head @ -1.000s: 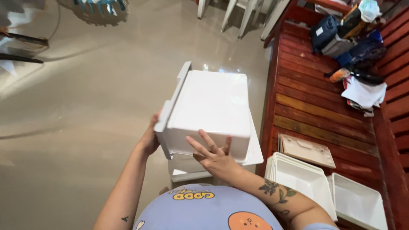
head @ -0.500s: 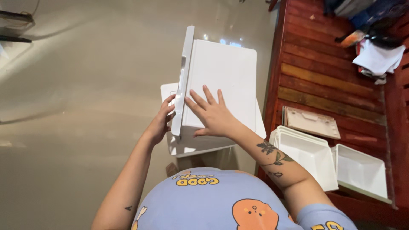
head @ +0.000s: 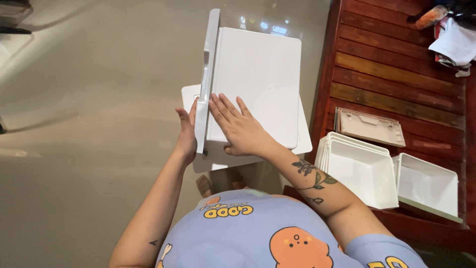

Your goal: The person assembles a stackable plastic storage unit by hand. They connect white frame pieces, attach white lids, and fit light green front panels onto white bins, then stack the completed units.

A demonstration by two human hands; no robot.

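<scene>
clearly a slippery hold on a smooth drawer

the white plastic drawer (head: 258, 84) is held upside down in the air, above a flat white panel (head: 302, 144) beneath it, beside the red slatted wooden bench (head: 396, 74). the left hand (head: 186, 136) clasps its flanged front with fingers curled round the edge; the right hand (head: 238, 126) lies flat and spread on the glossy base, pressing rather than gripping. with one palm only pressing on slick plastic, the drawer could slide or tip and drop onto the polished floor (head: 89, 99). on the bench sit stacked white bins (head: 359, 171), rigid and square-cornered, another white bin (head: 426, 183) and a beige ribbed panel (head: 369, 126).
</scene>
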